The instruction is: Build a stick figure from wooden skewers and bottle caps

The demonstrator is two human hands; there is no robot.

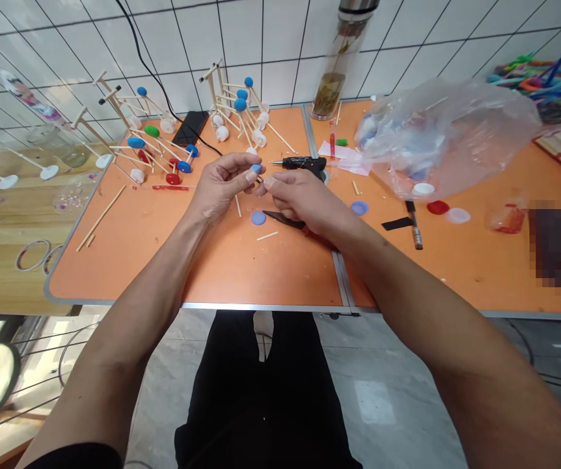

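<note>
My left hand (219,185) is closed, with a small blue bottle cap (256,169) pinched between thumb and fingers. Close against it, my right hand (300,195) has thumb and forefinger pressed together at a thin dark piece by the cap, too small to make out. A dark pointed tool (283,219) sticks out beneath my right hand; whether the curled fingers grip it or it lies on the table is hidden. Below the hands lie a flat blue cap (258,218) and a short wooden stick (267,236). A black glue gun (302,163) lies just behind my right hand.
Stick frames with caps (151,146) and another frame (239,107) stand at the back left of the orange table (261,273). A phone (190,128), a glass bottle (332,78), a plastic bag (449,137) and a marker (414,227) lie or stand around.
</note>
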